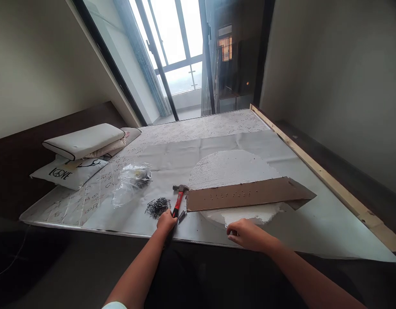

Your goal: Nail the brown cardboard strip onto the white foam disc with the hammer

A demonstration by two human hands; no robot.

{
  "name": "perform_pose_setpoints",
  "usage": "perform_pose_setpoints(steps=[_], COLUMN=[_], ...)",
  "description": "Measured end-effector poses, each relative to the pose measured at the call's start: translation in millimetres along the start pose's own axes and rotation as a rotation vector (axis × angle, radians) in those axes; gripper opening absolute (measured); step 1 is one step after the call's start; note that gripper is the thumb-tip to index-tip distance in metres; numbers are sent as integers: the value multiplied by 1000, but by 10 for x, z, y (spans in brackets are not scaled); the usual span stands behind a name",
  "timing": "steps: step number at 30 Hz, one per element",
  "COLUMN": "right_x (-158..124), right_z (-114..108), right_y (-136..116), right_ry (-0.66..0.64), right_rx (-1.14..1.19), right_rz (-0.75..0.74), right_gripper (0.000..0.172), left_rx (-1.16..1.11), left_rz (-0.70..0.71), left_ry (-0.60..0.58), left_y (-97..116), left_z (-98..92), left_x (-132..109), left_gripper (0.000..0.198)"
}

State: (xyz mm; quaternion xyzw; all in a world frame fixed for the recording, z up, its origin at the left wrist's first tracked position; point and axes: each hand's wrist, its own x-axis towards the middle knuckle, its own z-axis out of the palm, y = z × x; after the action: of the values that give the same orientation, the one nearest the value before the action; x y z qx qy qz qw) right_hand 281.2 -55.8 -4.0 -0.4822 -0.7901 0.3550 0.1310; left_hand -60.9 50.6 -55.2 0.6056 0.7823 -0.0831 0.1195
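My left hand (167,222) is closed around the lower handle of a red and black claw hammer (177,202), whose head lies on the grey sheet. Beside that hand sits a heap of dark nails (157,207), and a small bundle of nails (182,216) lies just right of the handle. My right hand (246,234) hovers near the front edge of a round white foam slab (233,165), its fingers curled in; whatever they may hold is hidden. Across the slab rests a brown cardboard strip (243,194) with several small holes or nail heads in it.
A crumpled clear plastic bag (131,182) lies left of the nails. White pillows (85,139) are stacked at the bed's left end. The grey sheet (172,159) covers part of the mattress, and a wooden beam (326,174) runs along its right edge. Glass doors stand behind.
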Motion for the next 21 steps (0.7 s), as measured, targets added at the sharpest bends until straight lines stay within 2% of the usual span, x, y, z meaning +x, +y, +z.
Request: perform_pose_setpoints(steps=[5,9,17,21], right_x=[-15,-32,-28,-45], right_z=[-16,-13,0,-8], right_y=[-17,5,-8,-21], right_ry=[-7,-12,5,10], right_rx=[21,44,99,166], right_rz=[1,-4,-20,-32], right_gripper=[21,21,18,18], left_rx=[-17,-70,-138,-293], left_rz=[-25,-32,-53,-67], left_ry=[-38,3,21,157], left_y=[43,54,-2,-43], left_z=[23,-33,-293,-511], left_x=[11,35,56,-67], left_gripper=[31,27,16,18])
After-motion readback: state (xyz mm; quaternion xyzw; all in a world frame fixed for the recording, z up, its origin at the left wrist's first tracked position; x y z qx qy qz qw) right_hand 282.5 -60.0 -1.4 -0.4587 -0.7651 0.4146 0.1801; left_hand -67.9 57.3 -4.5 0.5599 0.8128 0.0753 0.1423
